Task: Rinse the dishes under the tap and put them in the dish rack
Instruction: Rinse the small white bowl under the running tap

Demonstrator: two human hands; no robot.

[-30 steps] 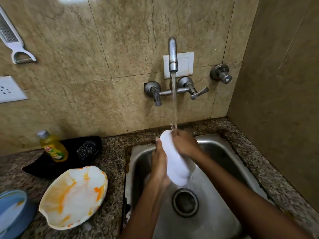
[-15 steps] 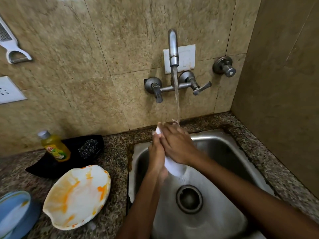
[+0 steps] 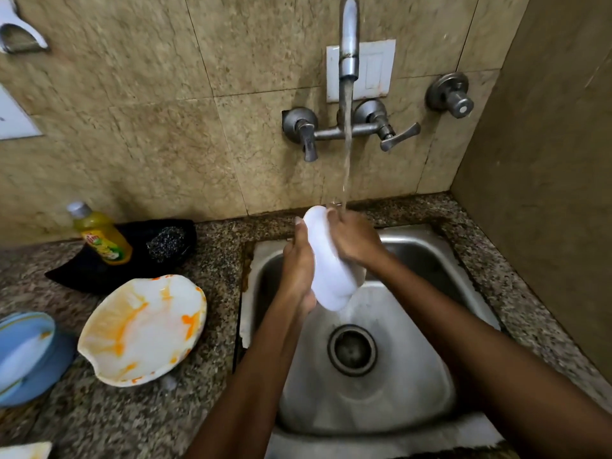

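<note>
Fingers point(image 3: 299, 226) of the left hand point(image 3: 298, 263) and right hand point(image 3: 356, 240) are wrapped around a white dish point(image 3: 328, 270), held edge-up over the sink point(image 3: 430, 246) under the tap point(image 3: 349, 38) stream. Rinsing is judged under way; a stained plate point(image 3: 142, 329) waits on the desk point(image 3: 205, 253). Next, the rack, unseen, must be found.

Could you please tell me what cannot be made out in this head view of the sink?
- Dish rack: nowhere in the head view.
- White dish: seen edge-on, its faces covered by the left hand and right hand, so remaining dirt is unreadable.
- Blue plates: cut off by the left edge.
- Soap bottle label: too small to read.
</note>
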